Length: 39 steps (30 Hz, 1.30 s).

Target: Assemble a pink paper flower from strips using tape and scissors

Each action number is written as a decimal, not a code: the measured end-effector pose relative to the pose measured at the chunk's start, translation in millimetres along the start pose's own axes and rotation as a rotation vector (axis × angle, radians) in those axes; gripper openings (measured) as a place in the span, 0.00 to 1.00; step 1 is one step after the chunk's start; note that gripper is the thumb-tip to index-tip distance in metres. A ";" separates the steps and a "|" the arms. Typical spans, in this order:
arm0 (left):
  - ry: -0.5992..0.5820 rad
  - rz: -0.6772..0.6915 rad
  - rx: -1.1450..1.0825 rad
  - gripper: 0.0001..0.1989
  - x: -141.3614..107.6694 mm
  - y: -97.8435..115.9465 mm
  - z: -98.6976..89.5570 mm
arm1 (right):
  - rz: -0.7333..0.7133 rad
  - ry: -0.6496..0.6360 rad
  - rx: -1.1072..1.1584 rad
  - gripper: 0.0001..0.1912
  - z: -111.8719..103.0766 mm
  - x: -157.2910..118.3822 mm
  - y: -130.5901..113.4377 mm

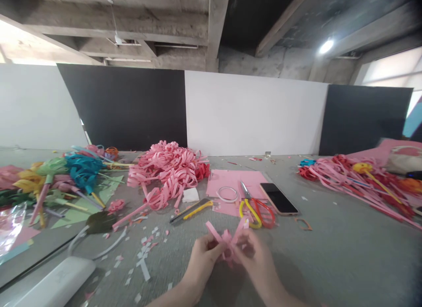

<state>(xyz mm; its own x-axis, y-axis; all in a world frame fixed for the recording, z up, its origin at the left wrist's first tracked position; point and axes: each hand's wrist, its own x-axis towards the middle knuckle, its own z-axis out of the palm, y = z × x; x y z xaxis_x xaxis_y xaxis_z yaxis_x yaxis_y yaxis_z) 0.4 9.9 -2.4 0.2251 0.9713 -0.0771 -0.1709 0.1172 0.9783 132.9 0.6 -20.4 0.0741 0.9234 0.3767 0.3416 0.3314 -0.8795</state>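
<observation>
Low in the middle of the head view, my left hand point(205, 259) pinches the left side of a small pink paper-strip piece point(227, 237). My right hand point(256, 257) grips its right side, with fingers curled round a strip. Two strip ends of the piece stick up in a V, and small loops show between the hands. Just beyond lie scissors point(267, 213) with red and yellow handles, and a white ring point(227, 193) on pink paper sheets point(231, 179). A yellow-and-black cutter point(198, 209) lies to their left.
A large pile of pink paper strips point(171, 166) lies behind the cutter. Paper flowers point(84, 168) and a white power strip point(59, 283) are at left. A phone point(278, 198) and more strips point(343, 177) lie at right. Paper scraps dot the table point(346, 254).
</observation>
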 end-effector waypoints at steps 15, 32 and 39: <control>-0.012 -0.041 -0.025 0.11 -2.2 5.7 1.3 | 0.032 0.014 0.111 0.08 1.7 -2.5 -2.0; -0.007 -0.051 0.034 0.10 -2.5 11.3 3.3 | -0.016 0.071 -0.033 0.07 1.2 -2.2 -2.3; -0.028 -0.036 0.059 0.06 -1.1 5.9 1.1 | -0.014 0.084 -0.055 0.07 2.4 -2.0 1.0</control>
<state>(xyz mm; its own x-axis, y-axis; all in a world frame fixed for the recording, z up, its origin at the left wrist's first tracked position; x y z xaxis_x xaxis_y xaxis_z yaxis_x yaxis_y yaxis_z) 0.2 9.3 3.8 0.2574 0.9603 -0.1078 -0.1053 0.1388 0.9847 130.9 -0.4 -22.8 0.1464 0.8983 0.4142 0.3935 0.3313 -0.8576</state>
